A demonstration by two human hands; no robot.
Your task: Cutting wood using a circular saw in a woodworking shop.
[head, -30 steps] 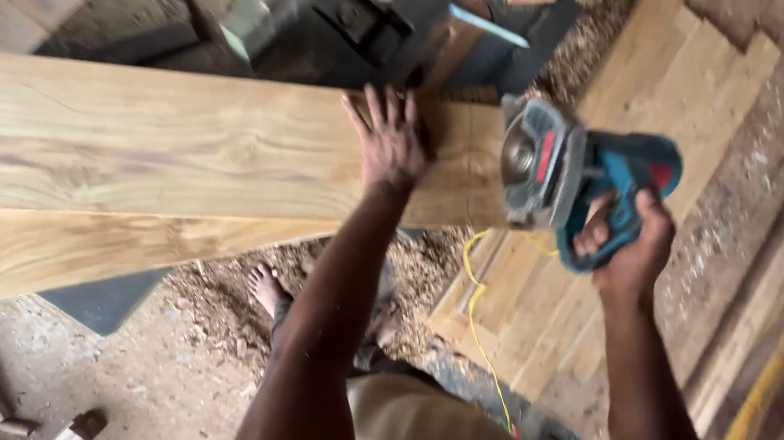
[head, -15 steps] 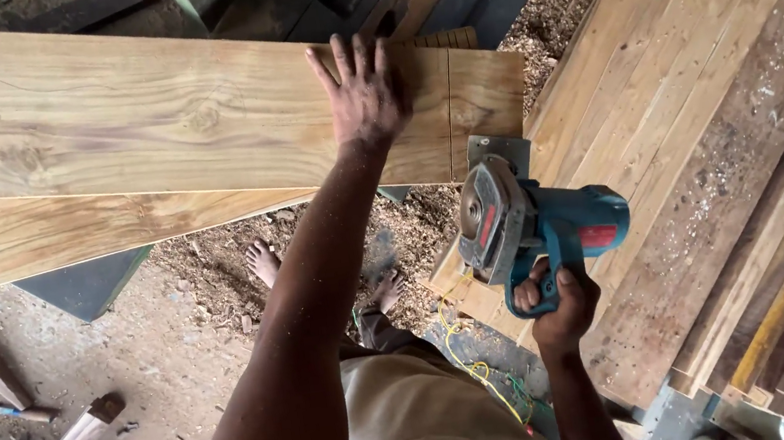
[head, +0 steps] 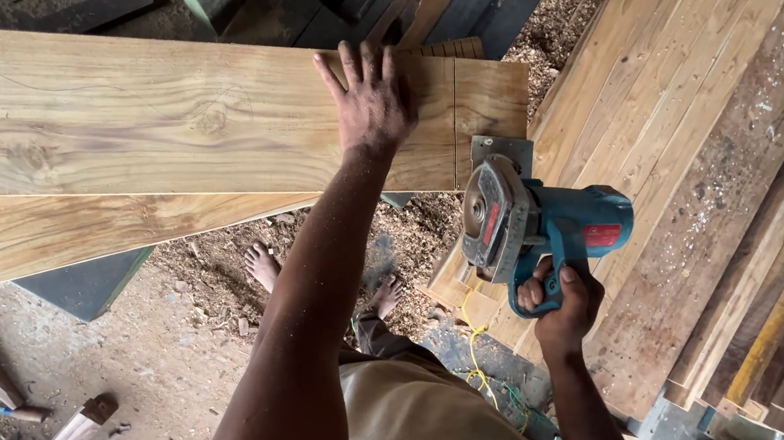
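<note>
Wide pale plank (head: 148, 131), long axis left to right, its right end nearest both hands. Left hand (head: 371, 102): fingers spread, pressed flat on the plank near that end. Right hand (head: 560, 304): closed around the handle of a blue circular saw (head: 534, 226), base plate at the plank's near edge. Below: sawdust floor (head: 82, 392), bare feet. Right: stacked boards (head: 700, 109).
</note>
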